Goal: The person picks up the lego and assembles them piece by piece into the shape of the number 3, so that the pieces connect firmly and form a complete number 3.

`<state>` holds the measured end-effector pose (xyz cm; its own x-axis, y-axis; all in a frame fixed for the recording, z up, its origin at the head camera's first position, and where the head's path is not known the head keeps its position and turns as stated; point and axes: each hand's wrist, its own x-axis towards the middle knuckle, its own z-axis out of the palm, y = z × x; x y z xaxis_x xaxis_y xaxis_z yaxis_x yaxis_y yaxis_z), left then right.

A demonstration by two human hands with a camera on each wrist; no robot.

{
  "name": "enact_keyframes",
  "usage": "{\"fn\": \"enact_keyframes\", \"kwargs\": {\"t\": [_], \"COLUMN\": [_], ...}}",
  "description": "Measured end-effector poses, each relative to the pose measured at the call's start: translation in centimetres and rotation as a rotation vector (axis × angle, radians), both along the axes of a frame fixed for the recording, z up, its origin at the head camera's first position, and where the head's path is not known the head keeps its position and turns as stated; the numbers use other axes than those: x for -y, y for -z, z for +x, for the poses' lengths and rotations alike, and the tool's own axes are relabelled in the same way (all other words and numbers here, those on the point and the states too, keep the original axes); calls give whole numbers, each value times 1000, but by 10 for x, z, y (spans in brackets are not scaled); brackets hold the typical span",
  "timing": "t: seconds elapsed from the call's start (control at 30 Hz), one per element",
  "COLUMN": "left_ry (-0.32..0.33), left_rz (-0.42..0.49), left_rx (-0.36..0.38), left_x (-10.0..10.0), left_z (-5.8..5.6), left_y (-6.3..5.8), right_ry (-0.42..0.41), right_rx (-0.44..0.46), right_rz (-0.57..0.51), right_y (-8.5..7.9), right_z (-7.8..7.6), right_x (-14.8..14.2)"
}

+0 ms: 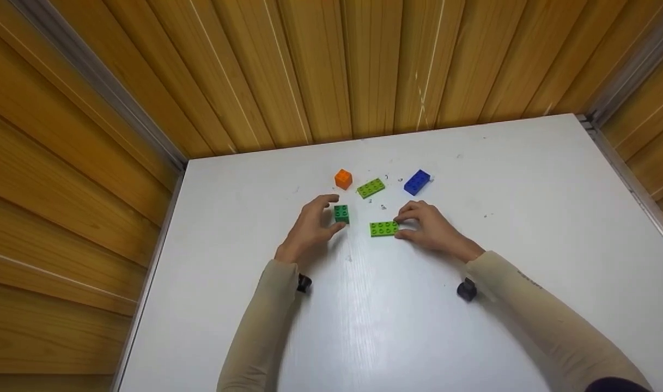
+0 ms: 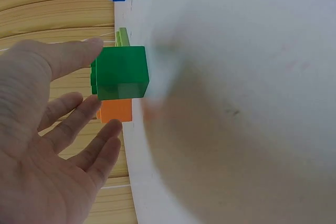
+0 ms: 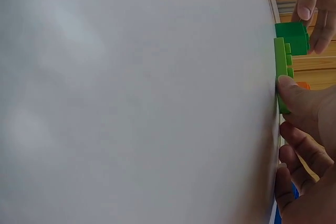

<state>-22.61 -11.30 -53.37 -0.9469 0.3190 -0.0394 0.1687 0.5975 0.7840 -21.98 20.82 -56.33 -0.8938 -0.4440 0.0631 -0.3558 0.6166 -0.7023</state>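
Note:
A dark green two-by-two toy brick [image 1: 341, 213] stands on the white table, studs up. My left hand [image 1: 311, 224] curves around it from the left; in the left wrist view the thumb [image 2: 79, 56] is close to one side and the fingers are spread apart on the other. To the right lies a flat light green brick [image 1: 383, 228], two studs by four. My right hand [image 1: 430, 227] pinches its right end, the thumb on the near edge and a fingertip on the far edge. In the right wrist view the thumb [image 3: 294, 90] covers part of that brick.
Behind the hands lie an orange brick [image 1: 343, 179], a second flat light green brick [image 1: 371, 188] and a blue brick [image 1: 417, 182]. Small dark marks dot the white table [image 1: 331, 326]. Wood-look panels [image 1: 320, 71] rise behind the table's far edge.

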Motion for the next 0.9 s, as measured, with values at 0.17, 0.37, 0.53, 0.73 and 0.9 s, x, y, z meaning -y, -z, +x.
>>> {"fn": "enact_keyframes", "kwargs": {"t": [0.17, 0.37, 0.53, 0.73, 0.9], "left_ry": [-4, -15, -26, -17, -10], "left_rz": [-3, -26, -32, -46, -44], "left_rx": [8, 4, 17, 25, 34], "left_x": [-2, -4, -5, -4, -4], "left_z": [1, 0, -1, -3, -4], "left_y": [1, 3, 5, 9, 9], "right_ry": [-2, -6, 5, 4, 8], "right_rx": [15, 18, 39, 44, 44], "right_rz": [0, -23, -9, -2, 3], "right_y": [1, -1, -2, -1, -2], "right_z": [0, 0, -1, -1, -1], "right_x": [0, 1, 2, 2, 1]}}
